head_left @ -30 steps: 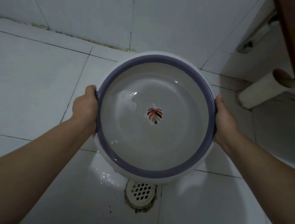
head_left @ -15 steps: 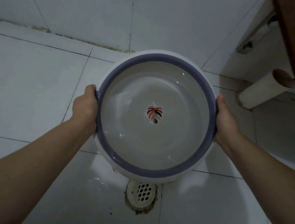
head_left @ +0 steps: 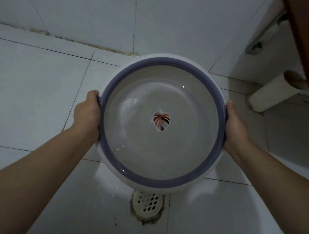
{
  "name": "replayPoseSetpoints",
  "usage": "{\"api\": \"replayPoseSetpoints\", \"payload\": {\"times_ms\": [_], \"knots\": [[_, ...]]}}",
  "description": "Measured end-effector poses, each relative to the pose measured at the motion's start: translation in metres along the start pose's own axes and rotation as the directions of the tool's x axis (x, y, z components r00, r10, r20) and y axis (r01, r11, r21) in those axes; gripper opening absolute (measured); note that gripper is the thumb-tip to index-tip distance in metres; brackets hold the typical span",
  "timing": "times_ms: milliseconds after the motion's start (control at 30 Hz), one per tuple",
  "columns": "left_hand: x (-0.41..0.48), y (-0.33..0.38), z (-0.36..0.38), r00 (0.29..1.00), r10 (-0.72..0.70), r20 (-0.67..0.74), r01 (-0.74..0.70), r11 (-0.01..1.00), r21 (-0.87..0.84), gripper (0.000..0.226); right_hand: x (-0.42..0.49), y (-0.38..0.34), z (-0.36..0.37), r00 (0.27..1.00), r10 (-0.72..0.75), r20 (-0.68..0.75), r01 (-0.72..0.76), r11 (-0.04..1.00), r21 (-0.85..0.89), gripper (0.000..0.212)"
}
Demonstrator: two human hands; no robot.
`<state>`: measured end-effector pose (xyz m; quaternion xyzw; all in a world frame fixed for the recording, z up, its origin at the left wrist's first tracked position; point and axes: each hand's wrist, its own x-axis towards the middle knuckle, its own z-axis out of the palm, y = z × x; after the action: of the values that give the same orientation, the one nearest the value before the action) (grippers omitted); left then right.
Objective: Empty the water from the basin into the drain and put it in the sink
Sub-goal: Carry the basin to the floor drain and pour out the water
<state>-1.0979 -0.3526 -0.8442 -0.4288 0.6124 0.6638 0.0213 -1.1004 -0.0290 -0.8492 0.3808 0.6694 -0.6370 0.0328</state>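
Fingers of my left hand (head_left: 86, 116) and right hand (head_left: 235, 130) are hooked under opposite sides of the purple-rimmed basin (head_left: 153, 182), thumbs over the lip, so both hands grip it. It hangs above the tiled floor (head_left: 25, 101), squarely between my hands, neither one nearer. Being round, the basin has no long axis to speak of. Its mouth faces up at me and it sits close to level, a shallow pool of water (head_left: 180, 155) lying over the leaf motif (head_left: 160, 122) on the bottom. The floor drain (head_left: 148, 203) lies below the near edge, on my side of the basin, its far part hidden by the rim. By my reckoning the pour goes towards me, near lip dipping over the grate. I cannot pick out the sink for certain.
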Motion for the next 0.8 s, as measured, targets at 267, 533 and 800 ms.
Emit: {"api": "replayPoseSetpoints", "payload": {"times_ms": [267,533,800], "knots": [[-0.0040,0.0005,0.0002,1.000,-0.004,0.003,0.004,1.000,-0.013,0.042,-0.0012,0.0030,-0.0025,1.000,-0.012,-0.018,0.012,1.000,0.009,0.059],[-0.0089,0.0012,-0.0001,1.000,0.015,0.002,-0.015,1.000,0.016,0.035,-0.0035,0.0057,-0.0052,0.999,-0.015,-0.032,0.016,1.000,0.020,0.059],[-0.0091,0.0002,-0.0010,1.000,0.005,0.019,-0.005,1.000,0.026,0.030,-0.0064,0.0064,-0.0063,1.000,-0.009,-0.029,0.009,1.000,0.019,0.067]]}}
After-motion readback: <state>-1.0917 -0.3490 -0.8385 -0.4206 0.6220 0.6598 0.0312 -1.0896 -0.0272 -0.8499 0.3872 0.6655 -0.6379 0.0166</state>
